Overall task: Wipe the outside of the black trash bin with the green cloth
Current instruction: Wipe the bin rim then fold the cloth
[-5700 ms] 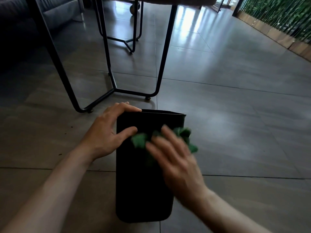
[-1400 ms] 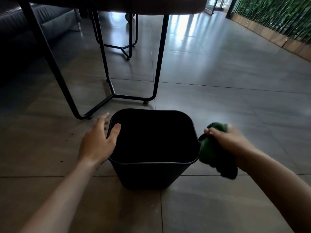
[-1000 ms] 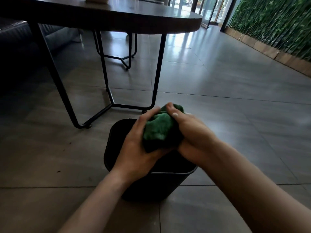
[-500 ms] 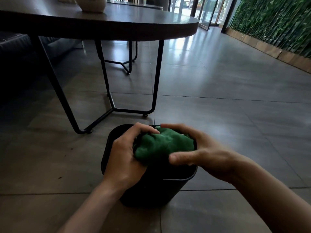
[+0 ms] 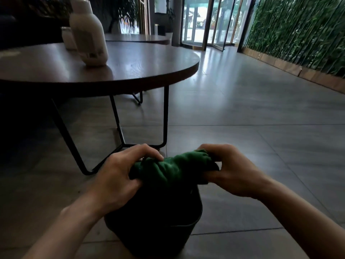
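The black trash bin (image 5: 155,230) stands upright on the tiled floor at the bottom centre, its open top partly hidden by my hands. Above its opening I hold the green cloth (image 5: 171,169), bunched and stretched between both hands. My left hand (image 5: 119,174) grips the cloth's left end, fingers curled over it. My right hand (image 5: 231,171) pinches the right end. Neither hand touches the bin as far as I can see.
A round dark wooden table (image 5: 130,71) on black metal legs (image 5: 165,116) stands just beyond the bin, with a white bottle (image 5: 88,34) on it. A second table is behind. A green plant wall (image 5: 298,34) runs along the right; glass doors are at the back.
The bin went from lying on its side to upright. My left hand left the rim and joined my right on the cloth; the hands have drawn apart, stretching it. The view tilted up.
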Motion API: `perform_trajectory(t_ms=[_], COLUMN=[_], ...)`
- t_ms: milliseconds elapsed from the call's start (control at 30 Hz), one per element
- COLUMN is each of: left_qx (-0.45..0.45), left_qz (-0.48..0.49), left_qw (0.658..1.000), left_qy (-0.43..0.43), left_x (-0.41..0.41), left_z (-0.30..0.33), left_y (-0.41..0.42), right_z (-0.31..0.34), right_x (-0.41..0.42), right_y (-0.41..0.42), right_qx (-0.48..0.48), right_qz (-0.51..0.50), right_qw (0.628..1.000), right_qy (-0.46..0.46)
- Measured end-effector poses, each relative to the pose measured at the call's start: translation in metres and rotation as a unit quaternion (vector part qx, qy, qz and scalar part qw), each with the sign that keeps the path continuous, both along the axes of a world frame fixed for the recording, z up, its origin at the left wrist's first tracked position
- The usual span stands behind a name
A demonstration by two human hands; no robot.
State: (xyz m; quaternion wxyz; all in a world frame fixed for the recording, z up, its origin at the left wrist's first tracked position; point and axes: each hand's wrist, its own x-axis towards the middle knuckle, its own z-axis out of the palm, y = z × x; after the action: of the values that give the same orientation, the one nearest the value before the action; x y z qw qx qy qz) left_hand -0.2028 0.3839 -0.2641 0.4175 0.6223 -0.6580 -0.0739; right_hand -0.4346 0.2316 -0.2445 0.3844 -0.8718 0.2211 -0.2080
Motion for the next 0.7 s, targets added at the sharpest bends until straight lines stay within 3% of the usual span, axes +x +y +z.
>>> perform_trajectory(t_ms=[267,567,700], left_qx=[-0.047,0.033,0.097], left_qz=[0.037,0.059,0.066], left_qw=[0.995,0.995,0.99], left_qy=[-0.074,-0.069,-0.082], left_x=[0.002,-0.001,-0.006], left_z=[0.052,0.15,0.215], left_y=[-0.019,-0.029,-0.025], right_z=[0.031,0.114,0.192], right_x=[0.005,0.01,0.006], right_y=[-0.012,-0.027,-0.023], right_qx=[0.047,-0.057,-0.119], right_qz=[-0.025,-0.018,0.017], right_qw=[0.993,0.997,0.993], right_qy=[-0.11,-0.039,0.019])
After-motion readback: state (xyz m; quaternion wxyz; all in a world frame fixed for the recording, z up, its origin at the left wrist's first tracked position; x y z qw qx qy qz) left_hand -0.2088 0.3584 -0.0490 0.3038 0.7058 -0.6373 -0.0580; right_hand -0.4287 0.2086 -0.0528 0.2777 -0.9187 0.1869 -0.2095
